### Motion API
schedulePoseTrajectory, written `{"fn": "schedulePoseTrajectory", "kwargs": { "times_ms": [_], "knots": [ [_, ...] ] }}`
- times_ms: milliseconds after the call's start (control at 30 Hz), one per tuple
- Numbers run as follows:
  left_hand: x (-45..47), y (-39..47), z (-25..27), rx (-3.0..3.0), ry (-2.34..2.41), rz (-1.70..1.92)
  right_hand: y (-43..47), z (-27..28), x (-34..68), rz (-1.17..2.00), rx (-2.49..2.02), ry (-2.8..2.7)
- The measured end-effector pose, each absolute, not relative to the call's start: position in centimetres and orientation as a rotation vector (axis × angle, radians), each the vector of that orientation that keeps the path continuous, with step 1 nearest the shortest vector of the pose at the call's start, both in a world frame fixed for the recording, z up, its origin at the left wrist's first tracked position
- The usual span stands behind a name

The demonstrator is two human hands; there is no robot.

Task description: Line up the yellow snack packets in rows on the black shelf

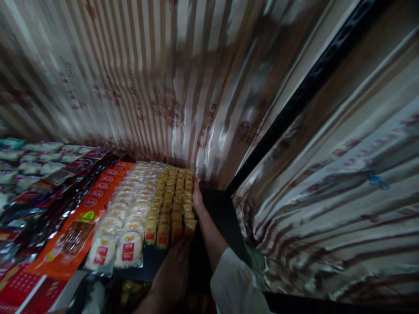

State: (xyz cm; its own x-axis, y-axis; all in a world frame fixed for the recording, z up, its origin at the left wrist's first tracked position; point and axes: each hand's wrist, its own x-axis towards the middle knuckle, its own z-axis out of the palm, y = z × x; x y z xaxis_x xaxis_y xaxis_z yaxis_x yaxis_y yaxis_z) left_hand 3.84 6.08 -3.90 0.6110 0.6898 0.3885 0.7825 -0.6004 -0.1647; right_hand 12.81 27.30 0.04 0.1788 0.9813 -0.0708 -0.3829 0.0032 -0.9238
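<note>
Lower centre of the frame, our right grip (197, 198) flanks the yellow wrapped snacks (177, 203), our left grip (176, 264) by their front; closure or hold, we can't tell. Let's press evenly, rows straight.

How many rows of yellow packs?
4 rows of yellow packs, side by side: leftmost beside the white packs, rightmost by the right hand, two between. No row looks hidden.
</note>
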Motion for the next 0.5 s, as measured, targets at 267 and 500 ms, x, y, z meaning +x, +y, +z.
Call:
{"fn": "schedulePoseTrajectory", "kwargs": {
  "times_ms": [267, 500],
  "knots": [
    [3.8, 6.1, -3.6, -2.544, -1.183, -0.421, 26.7, 0.7, 12.4, 1.372, -0.973, -0.748],
    [3.8, 6.2, -4.0, -2.541, -1.214, -0.490, 25.2, -1.3, 14.2, 1.246, -1.004, -0.712]
  ]
}}
